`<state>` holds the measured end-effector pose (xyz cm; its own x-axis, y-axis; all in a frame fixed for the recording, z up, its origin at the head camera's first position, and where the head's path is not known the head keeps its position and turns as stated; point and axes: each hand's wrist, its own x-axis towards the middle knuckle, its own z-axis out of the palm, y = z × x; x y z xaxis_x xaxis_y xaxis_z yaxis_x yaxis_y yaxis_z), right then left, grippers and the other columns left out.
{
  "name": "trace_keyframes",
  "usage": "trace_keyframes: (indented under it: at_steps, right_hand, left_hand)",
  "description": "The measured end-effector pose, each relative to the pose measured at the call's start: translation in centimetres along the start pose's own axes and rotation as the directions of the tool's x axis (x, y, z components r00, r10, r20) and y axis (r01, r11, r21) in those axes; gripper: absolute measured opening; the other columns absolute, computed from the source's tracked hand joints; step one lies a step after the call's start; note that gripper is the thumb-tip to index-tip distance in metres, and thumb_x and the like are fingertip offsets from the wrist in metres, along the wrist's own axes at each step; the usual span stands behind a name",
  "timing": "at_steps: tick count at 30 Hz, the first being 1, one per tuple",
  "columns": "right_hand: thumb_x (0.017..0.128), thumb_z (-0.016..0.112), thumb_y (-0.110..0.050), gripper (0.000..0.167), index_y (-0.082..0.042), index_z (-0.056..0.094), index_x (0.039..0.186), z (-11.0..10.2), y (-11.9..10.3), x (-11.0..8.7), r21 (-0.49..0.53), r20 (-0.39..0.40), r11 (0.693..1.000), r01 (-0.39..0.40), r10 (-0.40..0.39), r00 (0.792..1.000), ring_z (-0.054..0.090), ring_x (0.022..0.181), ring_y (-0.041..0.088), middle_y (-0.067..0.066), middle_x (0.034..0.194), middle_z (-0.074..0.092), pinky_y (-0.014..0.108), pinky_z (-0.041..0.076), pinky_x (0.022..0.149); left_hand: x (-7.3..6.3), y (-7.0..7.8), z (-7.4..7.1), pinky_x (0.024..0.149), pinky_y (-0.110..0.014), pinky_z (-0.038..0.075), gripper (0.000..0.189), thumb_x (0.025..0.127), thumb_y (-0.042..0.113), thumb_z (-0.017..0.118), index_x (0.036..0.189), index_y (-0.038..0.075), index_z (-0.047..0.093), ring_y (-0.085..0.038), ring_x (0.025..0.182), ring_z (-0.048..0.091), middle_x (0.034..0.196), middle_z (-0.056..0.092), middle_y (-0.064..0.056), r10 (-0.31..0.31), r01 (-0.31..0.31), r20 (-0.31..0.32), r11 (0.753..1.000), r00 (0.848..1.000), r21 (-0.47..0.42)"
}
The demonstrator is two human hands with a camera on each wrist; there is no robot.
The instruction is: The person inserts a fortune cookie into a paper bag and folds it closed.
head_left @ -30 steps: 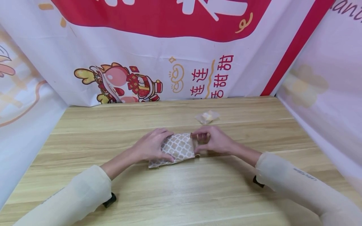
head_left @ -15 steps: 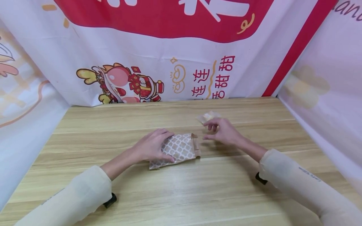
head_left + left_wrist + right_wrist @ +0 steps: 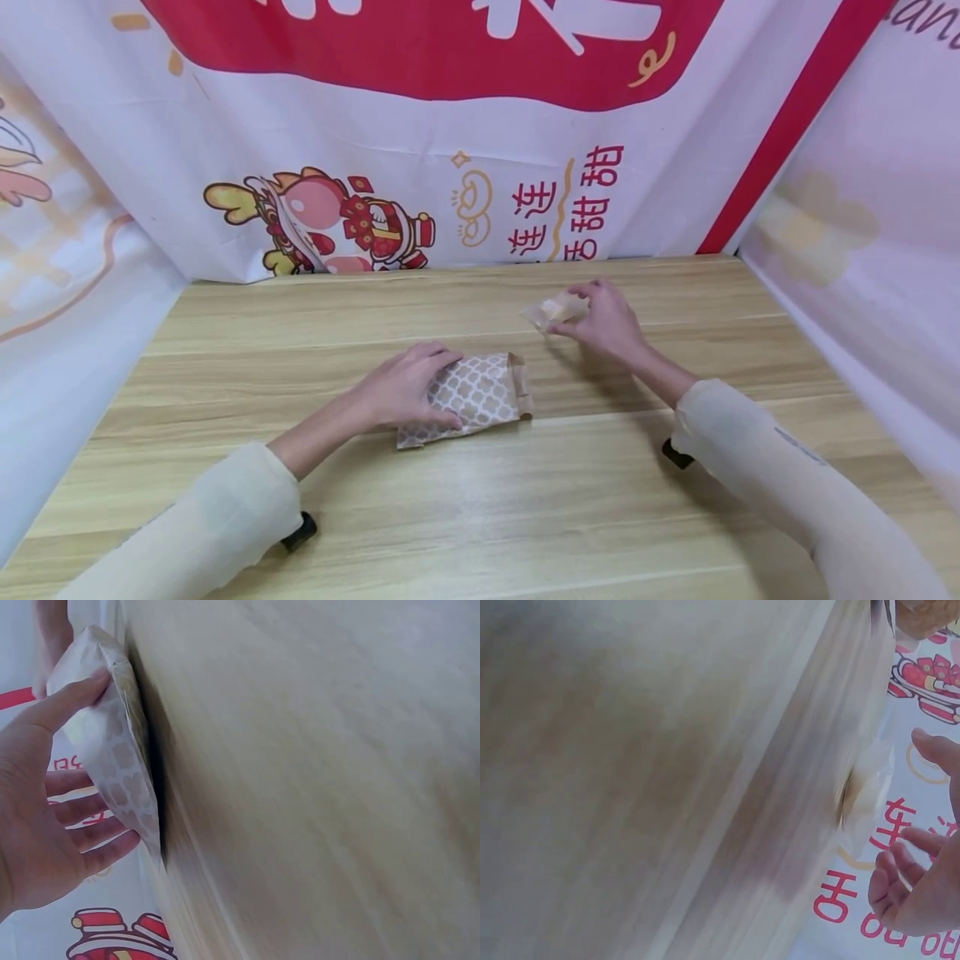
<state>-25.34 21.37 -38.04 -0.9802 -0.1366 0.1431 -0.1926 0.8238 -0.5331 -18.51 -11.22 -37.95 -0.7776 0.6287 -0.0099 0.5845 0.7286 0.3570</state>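
A flat paper bag with a white lattice print on brown lies on the table, its folded brown end to the right. My left hand holds it by its left part, thumb on the near edge and fingers on the far edge. In the left wrist view the thumb presses the bag. Farther back, a small clear packet with something pale yellow inside lies on the table. My right hand reaches over its right side, thumb and fingers spread. The right wrist view shows the hand beside the packet, apparently not gripping it.
The wood-grain table ends at a white and red printed cloth behind. More printed cloth hangs at the left and right sides. Both forearms wear pale sleeves, with a dark piece under the right one.
My right hand has let go of the bag's folded end and moved back and right to the clear packet. My left hand and the bag have stayed nearly in place.
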Motion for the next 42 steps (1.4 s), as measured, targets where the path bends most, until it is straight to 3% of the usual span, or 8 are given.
trace_keyframes:
  at_steps: [5,14,18,21,25,33,38,42]
  right_hand:
    - [0.078,0.089,-0.049,0.096,0.005,0.051,0.147,0.1,0.0,0.6,-0.068,0.021,0.995,-0.067,0.068,0.997,0.043,0.137,0.046,0.028,0.150,0.046,0.062,0.041,0.114]
    - [0.075,0.085,-0.062,0.108,0.012,0.049,0.144,0.4,-0.3,1.0,-0.106,0.066,0.982,-0.157,0.164,0.984,0.050,0.127,0.047,0.034,0.143,0.051,0.060,0.049,0.106]
    - [0.073,0.085,-0.066,0.084,0.007,0.063,0.111,0.6,-0.6,1.1,-0.129,0.047,0.977,-0.172,0.179,0.983,0.057,0.100,0.038,0.027,0.116,0.060,0.051,0.057,0.084]
    - [0.072,0.085,-0.068,0.070,-0.006,0.051,0.079,0.8,-0.6,1.3,-0.150,0.033,0.971,-0.187,0.193,0.981,0.049,0.077,0.026,0.013,0.088,0.054,0.037,0.051,0.064]
    - [0.069,0.087,-0.065,0.068,-0.012,0.044,0.069,0.8,-0.5,1.6,-0.151,0.053,0.967,-0.204,0.215,0.975,0.041,0.064,0.018,0.004,0.074,0.045,0.029,0.041,0.054]
    - [0.070,0.090,-0.053,0.061,-0.006,0.056,0.086,0.5,0.0,1.4,-0.150,0.123,0.970,-0.192,0.211,0.970,0.048,0.072,0.022,0.008,0.082,0.055,0.033,0.046,0.060]
    - [0.071,0.090,-0.047,0.079,0.006,0.060,0.122,0.2,0.2,1.1,-0.126,0.143,0.980,-0.155,0.173,0.975,0.054,0.098,0.033,0.021,0.113,0.060,0.045,0.055,0.081]
    - [0.075,0.088,-0.042,0.084,0.008,0.055,0.133,0.1,0.7,0.9,-0.109,0.162,0.988,-0.113,0.130,0.978,0.052,0.109,0.037,0.025,0.125,0.056,0.052,0.053,0.091]
  left_hand:
    - [0.3,0.0,-0.2,0.116,-0.055,0.042,0.100,0.075,0.055,0.088,0.150,0.001,0.051,-0.037,0.138,0.050,0.148,0.054,-0.019,-0.001,0.001,0.024,1.000,1.000,0.000]
    - [0.5,0.0,-0.6,0.116,-0.055,0.042,0.100,0.075,0.056,0.089,0.149,0.000,0.051,-0.038,0.137,0.050,0.147,0.055,-0.020,-0.001,0.001,0.049,1.000,0.999,0.000]
    - [0.5,0.0,-0.7,0.117,-0.055,0.042,0.100,0.075,0.055,0.089,0.149,0.000,0.051,-0.038,0.138,0.050,0.147,0.055,-0.020,0.003,-0.003,0.054,1.000,0.999,0.004]
    - [0.5,0.0,-0.8,0.117,-0.055,0.042,0.101,0.074,0.055,0.089,0.149,0.000,0.051,-0.038,0.138,0.050,0.148,0.054,-0.020,0.001,-0.001,0.062,1.000,0.998,0.004]
    - [0.4,0.1,-0.9,0.116,-0.055,0.042,0.100,0.074,0.055,0.089,0.149,0.000,0.051,-0.038,0.138,0.050,0.148,0.054,-0.020,-0.003,0.002,0.071,1.000,0.997,0.009]
    - [0.4,0.1,-0.9,0.116,-0.054,0.043,0.100,0.074,0.054,0.090,0.150,0.001,0.051,-0.037,0.137,0.051,0.147,0.055,-0.018,-0.012,0.012,0.073,1.000,0.997,0.004]
    - [0.4,0.0,-0.7,0.115,-0.056,0.043,0.101,0.073,0.053,0.090,0.150,0.001,0.050,-0.037,0.137,0.051,0.147,0.054,-0.018,-0.013,0.014,0.061,1.000,0.998,-0.005]
    - [0.3,-0.1,-0.6,0.116,-0.056,0.043,0.100,0.074,0.053,0.090,0.150,0.002,0.050,-0.037,0.138,0.050,0.149,0.053,-0.019,-0.021,0.022,0.052,1.000,0.998,-0.016]
